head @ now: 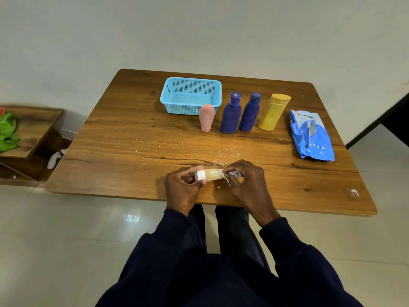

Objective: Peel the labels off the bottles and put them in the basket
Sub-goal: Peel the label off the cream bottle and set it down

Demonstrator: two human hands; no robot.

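1. 2 hands worked at the near edge of the table [124,138]: the left hand [181,187] gripped the capped end of the tan bottle [213,175], held sideways low over the wood.
2. The right hand [245,180] pinched the half-peeled label [234,174]; a slow, low pull along the bottle seemed best, to avoid tearing.
3. The basket [164,100] stood well apart, behind.
4. No writing was readable; print on the blue packet [312,136] was probably too small.

Both forearms reach forward and converge on the small bottle [213,175]. The left hand [182,189] curls round the bottle's capped left end. The right hand [249,183], knuckles up, pinches the crumpled label [235,174] at the bottle's right end.
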